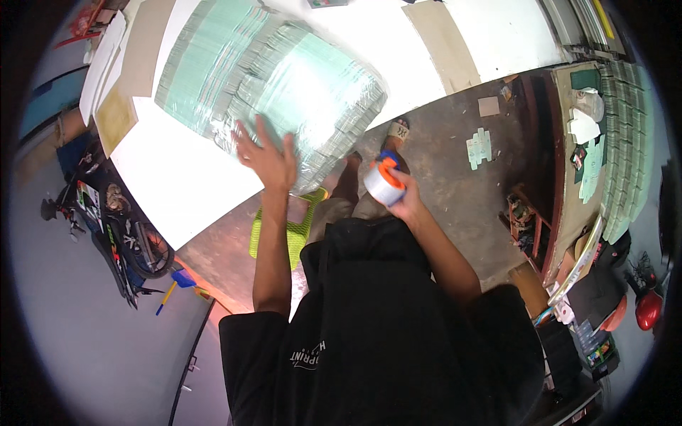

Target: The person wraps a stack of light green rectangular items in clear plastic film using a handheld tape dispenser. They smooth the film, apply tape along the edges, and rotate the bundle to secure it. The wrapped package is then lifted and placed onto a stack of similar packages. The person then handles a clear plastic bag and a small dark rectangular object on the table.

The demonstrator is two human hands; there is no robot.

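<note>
Workshop w/ bare concrete floor (440, 177), white tabletop (177, 177) running far-left to far-right, cluttered shelving w/ more green stacks along the right wall, a bike (106, 227) low on the left. On the tabletop sits a big bundle of pale green printed sheets (270, 92), many small stacks side by side, covered in shiny clear film that catches the light. Left hand (268, 157) is spread wide, fingers apart, palm pressed flat on the near edge of the bundle, holding nothing. Right hand (403, 202) is closed around a roll of clear film (383, 183) w/ an orange core and a blue end, held up just right of the bundle's near corner, apart from it; can't tell if a strip of film runs from roll to bundle. Progress, as a guess: top and near side look well wrapped already, glossy all over; far side and underside not visible, so can't say if those are covered. Roll is in hand and not put down, so wrapping looks mid-way to late, w/ sealing or cutting the film not yet done. Cardboard sheets (440, 42) lie further back on the tabletop; a yellow-green mesh thing (295, 227) hangs near the person's legs.
</note>
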